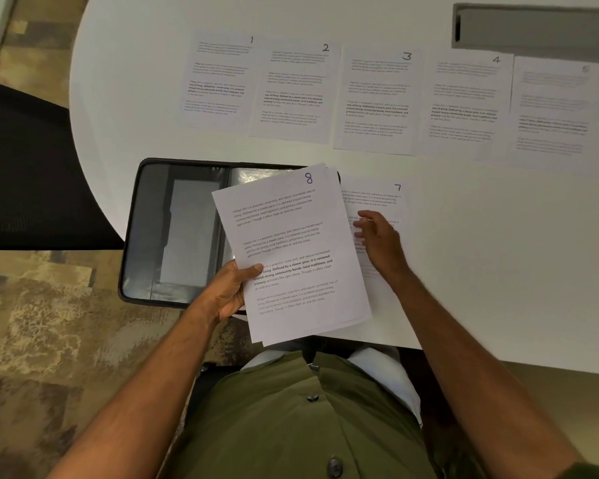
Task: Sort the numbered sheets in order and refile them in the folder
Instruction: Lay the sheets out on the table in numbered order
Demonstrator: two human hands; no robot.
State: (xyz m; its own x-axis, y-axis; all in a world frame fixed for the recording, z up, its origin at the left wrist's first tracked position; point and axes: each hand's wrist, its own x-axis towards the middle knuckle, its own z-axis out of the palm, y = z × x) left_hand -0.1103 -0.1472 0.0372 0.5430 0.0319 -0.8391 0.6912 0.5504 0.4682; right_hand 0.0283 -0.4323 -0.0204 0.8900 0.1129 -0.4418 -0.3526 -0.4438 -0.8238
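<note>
Setting: white round-edged table (pixel 481 257) over mottled brown-and-tan carpet (pixel 49 323); black mesh chair (pixel 32 167) at the left, beside the table's curved edge.

Near: person in an olive button-front shirt (pixel 301 416), both bare forearms reaching forward over the near table edge.

Left hand (pixel 230 292): raised above the near edge, thumb laid across the face of a small stack of white printed sheets (pixel 291 257), fingers curled beneath, gripping the stack at its left margin. Top sheet marked 8; stack tilted clockwise, at least one further sheet edge showing below it.

Right hand (pixel 377 236): palm down, fingers relaxed and loosely spread, over the white printed sheet marked 7 (pixel 381 195), which lies flat just right of the stack; whether the fingertips touch it cannot be told.

Middle: black zip-edged folder (pixel 173 233), open flat, its left half overhanging the table's curved edge, its right half covered by the held stack. Bare table lies to the right of sheet 7.

Far: row of white printed sheets, left to right, sheet 1 (pixel 218 81), sheet 2 (pixel 294 95), sheet 3 (pixel 377 102), sheet 4 (pixel 464 108), sheet 5 (pixel 554 108), edges touching or slightly overlapping. Grey rectangular recess (pixel 533 25) in the table beyond sheets 4 and 5.
</note>
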